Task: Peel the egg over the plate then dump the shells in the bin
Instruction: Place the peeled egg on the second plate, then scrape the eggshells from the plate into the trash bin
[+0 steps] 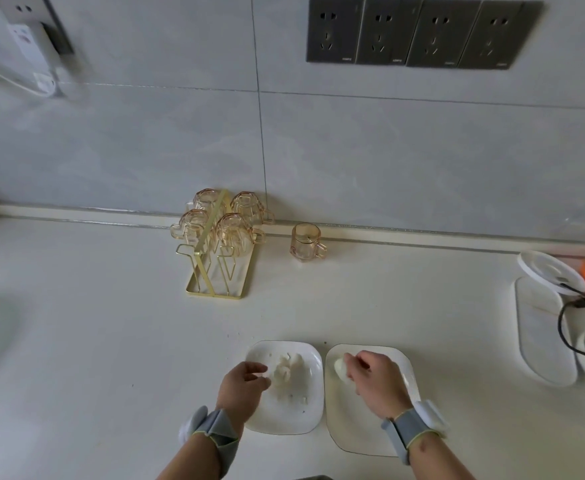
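Note:
Two white plates lie side by side near the counter's front edge. The left plate [301, 415] carries a heap of white egg shells [285, 370] and a few loose bits. My left hand [244, 386] hovers at that plate's left rim, fingertips touching a shell piece beside the heap. My right hand [375, 381] is over the right plate [353, 424], fingers closed on a white peeled egg [340, 368] at the plate's upper left. No bin is in view.
A gold wire rack [214, 268] with several amber glass cups stands at the back of the counter; a single amber cup [306, 242] sits to its right. White dishes [543, 337], a black cable and utensils crowd the right edge. Wall sockets [419, 32] are above.

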`<control>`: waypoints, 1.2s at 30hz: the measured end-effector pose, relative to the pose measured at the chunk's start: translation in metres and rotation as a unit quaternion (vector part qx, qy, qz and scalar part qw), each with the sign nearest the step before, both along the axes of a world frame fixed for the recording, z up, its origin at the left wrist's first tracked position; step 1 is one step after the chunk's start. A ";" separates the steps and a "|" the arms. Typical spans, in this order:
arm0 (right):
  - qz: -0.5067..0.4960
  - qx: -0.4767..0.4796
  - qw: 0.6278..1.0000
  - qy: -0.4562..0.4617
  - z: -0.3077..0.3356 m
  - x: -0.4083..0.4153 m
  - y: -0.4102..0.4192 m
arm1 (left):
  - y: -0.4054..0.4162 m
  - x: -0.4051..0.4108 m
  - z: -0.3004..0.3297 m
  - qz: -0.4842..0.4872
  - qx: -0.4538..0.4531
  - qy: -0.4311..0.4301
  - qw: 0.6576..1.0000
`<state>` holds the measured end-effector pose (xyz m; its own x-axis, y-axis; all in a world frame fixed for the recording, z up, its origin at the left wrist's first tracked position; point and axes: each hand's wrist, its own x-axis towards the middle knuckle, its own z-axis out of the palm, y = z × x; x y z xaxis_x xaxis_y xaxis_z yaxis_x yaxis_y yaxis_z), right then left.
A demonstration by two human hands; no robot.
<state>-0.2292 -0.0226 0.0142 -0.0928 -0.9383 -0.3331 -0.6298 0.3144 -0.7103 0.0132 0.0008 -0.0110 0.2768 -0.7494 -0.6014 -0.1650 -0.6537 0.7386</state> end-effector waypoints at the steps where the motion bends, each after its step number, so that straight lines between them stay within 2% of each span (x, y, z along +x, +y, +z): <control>1: 0.019 0.002 1.000 -0.011 0.001 0.004 0.001 | 0.000 0.003 -0.004 -0.013 0.009 -0.050 0.999; 4: 0.061 0.007 0.998 -0.022 0.003 0.012 0.004 | 0.005 0.012 -0.019 0.003 0.044 -0.137 0.990; 7: 0.069 0.018 0.997 -0.030 0.004 0.011 0.004 | 0.008 0.016 -0.031 0.022 0.081 -0.134 0.987; 11: 0.068 0.032 0.996 -0.045 0.003 0.005 0.006 | 0.011 0.013 -0.044 -0.023 0.128 -0.120 0.984; 18: 0.085 0.040 0.994 -0.052 0.004 -0.013 0.008 | 0.011 0.018 -0.055 -0.049 0.150 -0.175 0.972; 23: 0.096 0.051 0.992 -0.059 0.004 -0.023 0.007 | 0.016 0.015 -0.050 -0.026 0.111 -0.191 0.975; 30: 0.175 0.079 0.976 -0.099 0.007 0.012 0.008 | 0.045 0.025 -0.022 0.108 0.016 -0.138 0.984; 36: 0.173 0.174 0.935 -0.257 0.011 0.065 0.016 | 0.068 0.035 0.002 0.192 -0.021 -0.039 0.980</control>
<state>-0.1643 -0.0062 0.0254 0.4525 -0.7086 -0.5414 -0.3408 0.4237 -0.8393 0.0481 0.0684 -0.0092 0.5870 -0.6051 -0.5379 0.0303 -0.6475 0.7614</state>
